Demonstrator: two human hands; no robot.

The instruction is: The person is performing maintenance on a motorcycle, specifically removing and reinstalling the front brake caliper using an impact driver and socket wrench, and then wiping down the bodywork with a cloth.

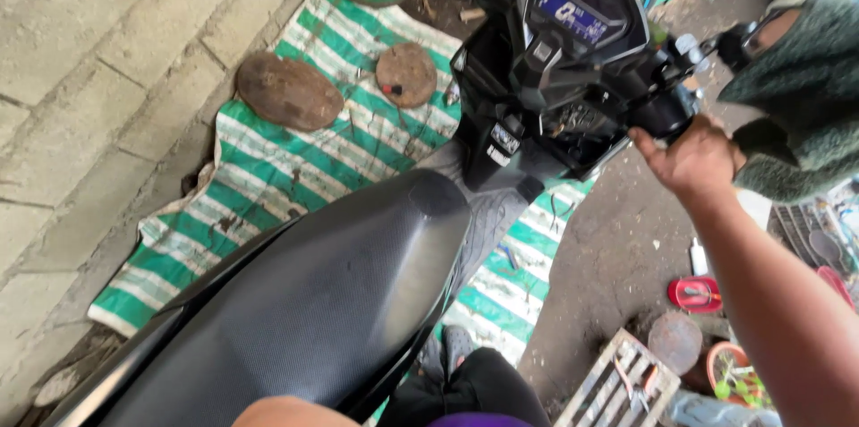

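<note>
A black motor scooter stands under me, its textured seat [340,302] in the lower middle and its dashboard [573,11] with a blue lit display at the top. My right hand [693,158] reaches forward from the right and is closed around the right handlebar grip [664,115]. My left hand is out of view. A rounded patch of bare skin [286,411] shows at the bottom edge; I cannot tell what part of me it is. My dark trouser leg [483,387] is beside the seat.
Another person in a green knitted garment [805,96] is close by the handlebar on the right. A green-and-white striped tarp [286,167] under the scooter bears two brown discs [288,91]. A block wall [80,78] runs along the left. A wooden crate [617,382] and red dish [695,293] lie at the right.
</note>
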